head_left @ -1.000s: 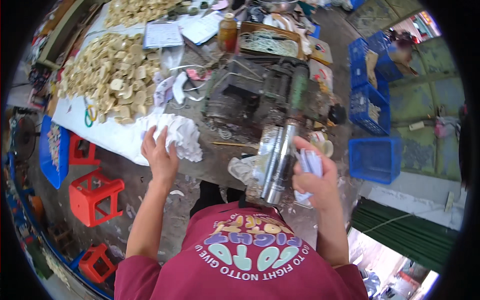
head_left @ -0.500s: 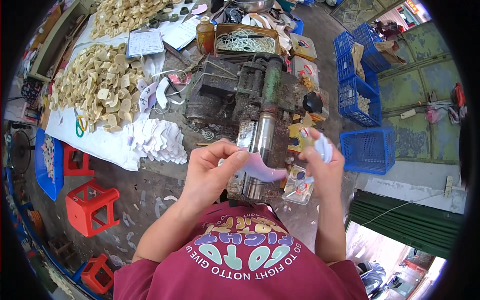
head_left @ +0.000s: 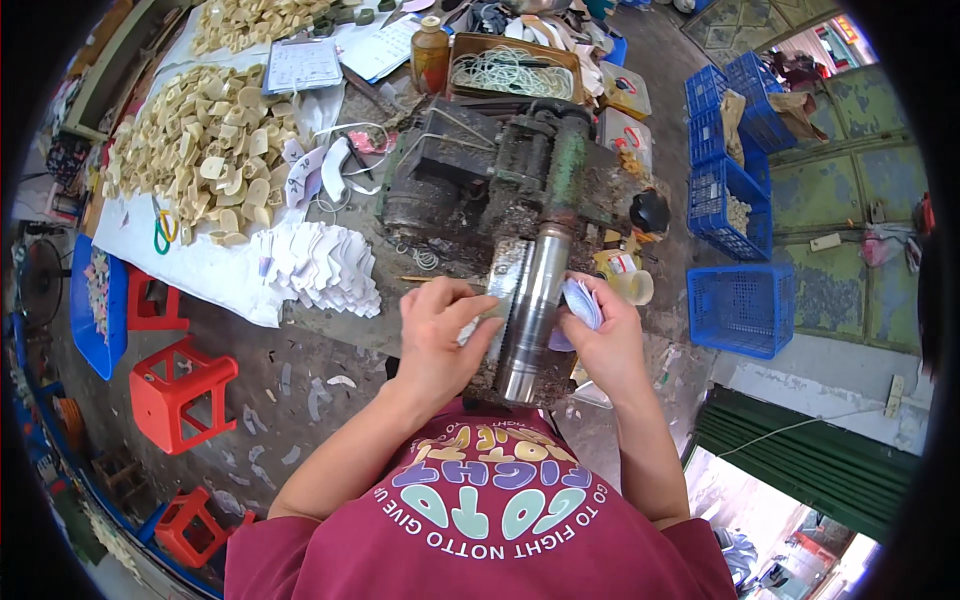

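A dark, grimy machine (head_left: 500, 170) stands on the bench with a shiny metal cylinder (head_left: 536, 310) reaching toward me. Left of the cylinder, my left hand (head_left: 432, 335) has its fingers curled, thumb and forefinger near the metal plate (head_left: 508, 270). A small whitish piece (head_left: 466, 332) shows within those fingers, too hidden to name. On the cylinder's other side, my right hand (head_left: 612, 345) grips a small stack of curved white-lavender cut pieces (head_left: 581, 304). A lavender edge shows below the stack, beside the cylinder; whether it is a separate piece I cannot tell.
A fanned stack of white cut pieces (head_left: 318, 268) lies left of the machine, near a large heap of beige pieces (head_left: 205, 155). Scissors (head_left: 162, 232) rest on the white sheet. Blue crates (head_left: 740, 310) stand at right, red stools (head_left: 183, 395) at left.
The pinkish-lavender curved piece has left my left hand's pinch. My right hand has come down and in beside the cylinder with its stack. The view has shifted slightly.
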